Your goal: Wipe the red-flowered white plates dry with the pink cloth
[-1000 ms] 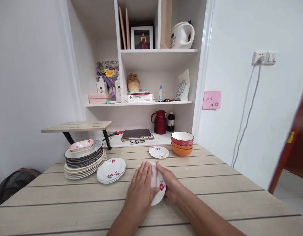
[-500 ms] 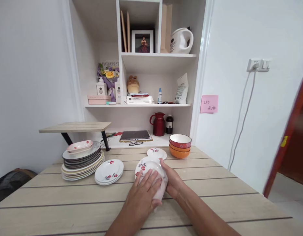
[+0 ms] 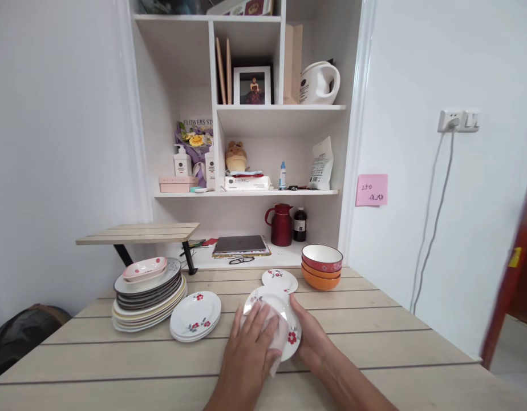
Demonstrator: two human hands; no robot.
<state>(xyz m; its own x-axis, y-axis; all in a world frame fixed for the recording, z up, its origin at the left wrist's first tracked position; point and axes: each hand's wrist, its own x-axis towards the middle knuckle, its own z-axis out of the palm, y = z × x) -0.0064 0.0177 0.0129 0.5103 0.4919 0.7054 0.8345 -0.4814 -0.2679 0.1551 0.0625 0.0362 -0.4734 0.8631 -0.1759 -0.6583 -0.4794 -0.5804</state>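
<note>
A white plate with red flowers is tilted up off the table in front of me. My right hand grips its right rim, thumb on the face and fingers behind. Over the plate's left and lower face, my left hand presses a thin white tissue with its fingers laid out long. Part of the plate's flower pattern is hidden under the tissue and fingers. Just behind lies a similar flowered plate. To the left sits a small stack of matching plates.
At far left a tall stack of plates carries a pink-dotted oval dish, near a small raised wooden stand. Several stacked bowls stand back right. A laptop, glasses and a red thermos jug occupy the shelf behind.
The held plate has turned; a red flower now shows at its lower right, and the upper-left flowers are mostly covered. My left hand has slid with the tissue. The camera view has shifted.
</note>
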